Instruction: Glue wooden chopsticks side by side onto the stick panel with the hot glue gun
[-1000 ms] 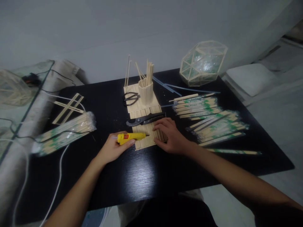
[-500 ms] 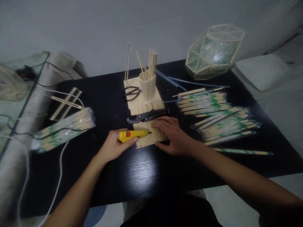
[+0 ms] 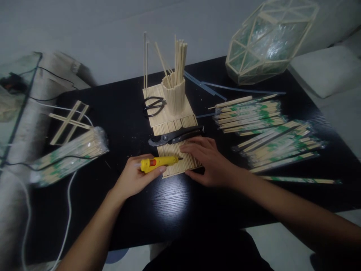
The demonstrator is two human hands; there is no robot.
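My left hand (image 3: 134, 176) is wrapped round a yellow glue gun (image 3: 158, 163), whose tip points right over a flat mat of bamboo sticks (image 3: 176, 160). My right hand (image 3: 210, 160) lies flat on the right part of that mat, fingers stretched out. Just beyond the mat lie black pliers (image 3: 175, 136). Farther back, a wooden board (image 3: 158, 113) carries black scissors (image 3: 153, 105) and a stick-built cup (image 3: 175, 96) full of upright sticks.
The black table (image 3: 158, 214) holds wrapped chopsticks (image 3: 262, 128) in heaps at the right, a bagged bundle (image 3: 67, 156) and a stick cross-frame (image 3: 69, 122) at the left, and a geometric stick-and-film lantern (image 3: 267, 37) at the back right. A white cord (image 3: 66, 210) trails off the left edge.
The view has tilted and come closer, so everything sits higher and larger in the frame. The glue gun's tip has crept slightly right across the mat. My right hand stays on the mat.
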